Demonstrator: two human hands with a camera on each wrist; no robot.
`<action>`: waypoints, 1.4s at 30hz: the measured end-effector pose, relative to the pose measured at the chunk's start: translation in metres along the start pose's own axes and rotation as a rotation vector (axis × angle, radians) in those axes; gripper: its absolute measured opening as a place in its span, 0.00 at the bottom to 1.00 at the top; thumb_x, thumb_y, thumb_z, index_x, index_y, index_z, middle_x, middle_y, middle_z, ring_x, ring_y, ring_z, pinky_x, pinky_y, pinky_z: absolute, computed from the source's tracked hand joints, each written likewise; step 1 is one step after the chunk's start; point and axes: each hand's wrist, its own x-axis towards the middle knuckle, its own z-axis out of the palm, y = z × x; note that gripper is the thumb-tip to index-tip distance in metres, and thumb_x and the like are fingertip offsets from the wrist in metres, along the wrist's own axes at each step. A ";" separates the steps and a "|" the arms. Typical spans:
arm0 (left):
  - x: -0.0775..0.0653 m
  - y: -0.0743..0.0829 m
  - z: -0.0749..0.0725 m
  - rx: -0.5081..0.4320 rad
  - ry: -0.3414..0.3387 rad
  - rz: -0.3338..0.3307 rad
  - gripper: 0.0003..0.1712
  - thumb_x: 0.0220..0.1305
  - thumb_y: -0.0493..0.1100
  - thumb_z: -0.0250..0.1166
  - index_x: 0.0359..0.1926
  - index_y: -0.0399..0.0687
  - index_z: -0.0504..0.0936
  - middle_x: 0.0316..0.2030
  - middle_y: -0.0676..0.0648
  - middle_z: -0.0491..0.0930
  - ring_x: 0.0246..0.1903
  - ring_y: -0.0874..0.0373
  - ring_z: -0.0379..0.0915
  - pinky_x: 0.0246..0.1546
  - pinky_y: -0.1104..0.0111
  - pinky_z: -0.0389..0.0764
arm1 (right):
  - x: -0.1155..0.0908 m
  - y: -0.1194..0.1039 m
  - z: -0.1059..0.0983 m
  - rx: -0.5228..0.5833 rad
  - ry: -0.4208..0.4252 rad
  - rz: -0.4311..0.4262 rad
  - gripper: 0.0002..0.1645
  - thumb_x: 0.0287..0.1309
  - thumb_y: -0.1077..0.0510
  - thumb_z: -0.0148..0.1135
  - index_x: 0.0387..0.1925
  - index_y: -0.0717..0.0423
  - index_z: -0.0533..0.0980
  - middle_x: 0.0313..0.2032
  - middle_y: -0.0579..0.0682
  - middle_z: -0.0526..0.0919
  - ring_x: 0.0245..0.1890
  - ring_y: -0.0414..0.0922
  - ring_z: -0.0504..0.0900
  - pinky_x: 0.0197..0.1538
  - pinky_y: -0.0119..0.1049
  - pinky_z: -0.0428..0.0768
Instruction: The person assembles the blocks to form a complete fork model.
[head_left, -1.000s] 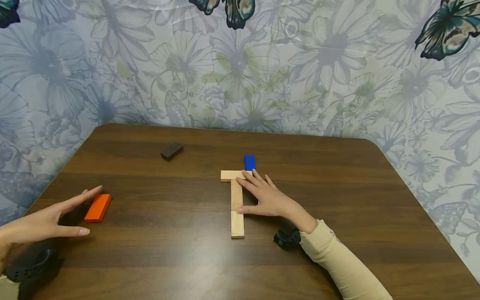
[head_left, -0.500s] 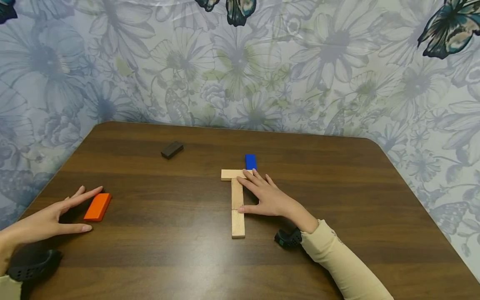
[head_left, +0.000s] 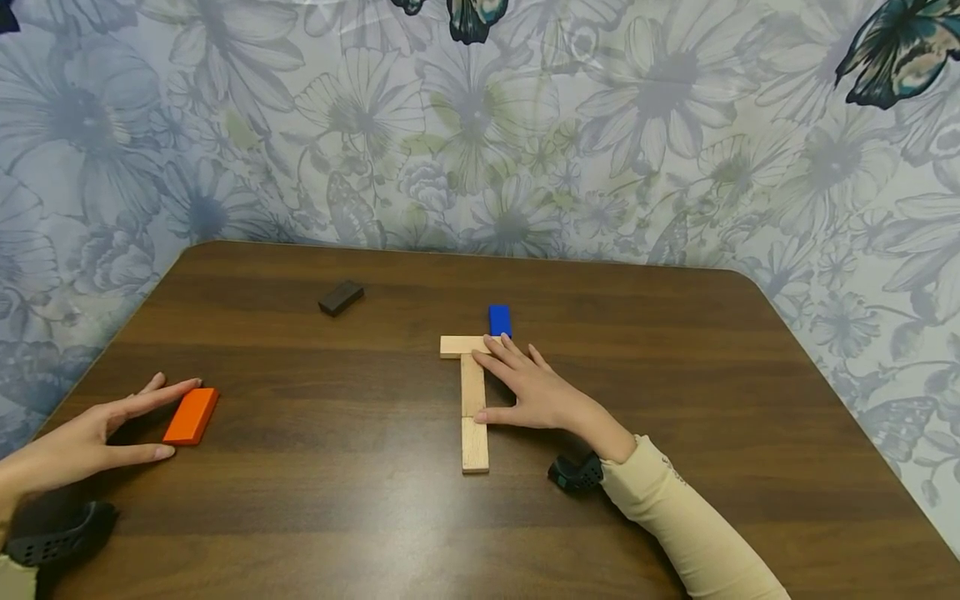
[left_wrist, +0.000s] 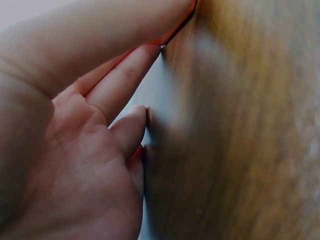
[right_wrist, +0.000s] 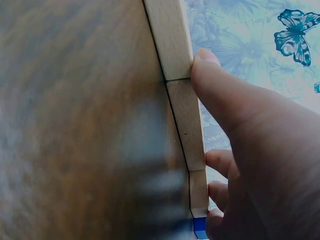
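Observation:
On the left of the table lies an orange wooden block. My left hand spans it lengthwise, index fingertip at its far end and thumb at its near end. In the left wrist view only a sliver of orange shows past the fingers. My right hand rests with spread fingers on plain wooden blocks. Two of these, the far one and the near one, line up end to end. A crosswise plain block caps them, its right end partly under the fingertips. Behind that end stands a blue block.
A dark brown block lies apart at the back left of the brown table. Behind the table's far edge is a wall with flowers and butterflies. Each wrist carries a black camera.
The left thumb has moved in to the near end of the orange block, closing the gap there. My right hand and the blocks under it stay as they were. The view has shifted slightly.

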 end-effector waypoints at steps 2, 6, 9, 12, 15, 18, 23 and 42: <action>0.000 -0.001 0.000 0.003 0.011 0.007 0.48 0.56 0.32 0.67 0.73 0.49 0.51 0.65 0.66 0.40 0.61 0.82 0.27 0.44 0.26 0.39 | 0.000 0.000 0.000 -0.001 0.002 0.001 0.52 0.56 0.27 0.50 0.73 0.47 0.47 0.72 0.52 0.40 0.70 0.50 0.35 0.65 0.57 0.37; 0.000 -0.001 0.000 0.002 0.027 0.012 0.47 0.56 0.33 0.67 0.72 0.48 0.53 0.63 0.72 0.45 0.62 0.81 0.28 0.45 0.27 0.40 | 0.000 0.001 0.000 0.001 0.001 0.005 0.53 0.55 0.27 0.50 0.73 0.46 0.47 0.72 0.51 0.40 0.70 0.49 0.34 0.65 0.57 0.37; 0.000 -0.002 0.000 0.007 0.039 0.008 0.46 0.56 0.33 0.67 0.72 0.48 0.55 0.62 0.74 0.46 0.61 0.82 0.29 0.46 0.28 0.38 | 0.000 0.001 0.000 0.000 0.000 0.008 0.53 0.55 0.26 0.49 0.73 0.46 0.47 0.72 0.51 0.39 0.70 0.49 0.34 0.65 0.56 0.37; 0.000 -0.003 0.001 0.021 0.054 0.005 0.46 0.55 0.34 0.68 0.72 0.48 0.56 0.61 0.75 0.47 0.61 0.83 0.31 0.48 0.29 0.37 | 0.000 0.002 0.001 0.001 0.000 0.007 0.53 0.55 0.26 0.50 0.73 0.46 0.47 0.72 0.51 0.40 0.70 0.49 0.34 0.65 0.56 0.37; 0.001 -0.004 -0.001 0.040 0.070 -0.005 0.44 0.56 0.35 0.68 0.71 0.49 0.58 0.61 0.75 0.47 0.61 0.83 0.32 0.49 0.30 0.38 | 0.000 0.001 0.000 0.004 0.001 0.007 0.53 0.55 0.27 0.50 0.73 0.46 0.47 0.72 0.51 0.40 0.70 0.49 0.34 0.65 0.56 0.37; 0.001 -0.004 -0.002 0.038 0.079 -0.022 0.43 0.56 0.36 0.68 0.71 0.50 0.59 0.63 0.73 0.46 0.60 0.85 0.35 0.49 0.30 0.40 | 0.001 0.000 -0.001 0.011 0.006 0.003 0.53 0.55 0.27 0.51 0.73 0.47 0.47 0.72 0.51 0.40 0.70 0.49 0.35 0.65 0.57 0.38; 0.001 -0.005 -0.004 0.073 0.107 -0.075 0.42 0.57 0.40 0.68 0.70 0.50 0.60 0.65 0.68 0.46 0.57 0.86 0.39 0.62 0.46 0.45 | 0.001 0.000 -0.002 0.022 0.003 0.002 0.52 0.56 0.28 0.51 0.73 0.47 0.47 0.72 0.52 0.40 0.70 0.49 0.35 0.65 0.57 0.37; 0.008 0.005 -0.013 -0.162 0.202 -0.198 0.37 0.60 0.39 0.66 0.69 0.48 0.62 0.52 0.79 0.65 0.45 0.88 0.62 0.34 0.84 0.72 | 0.002 -0.001 -0.005 0.024 0.002 0.004 0.52 0.57 0.30 0.52 0.73 0.48 0.47 0.72 0.53 0.40 0.70 0.50 0.35 0.65 0.57 0.38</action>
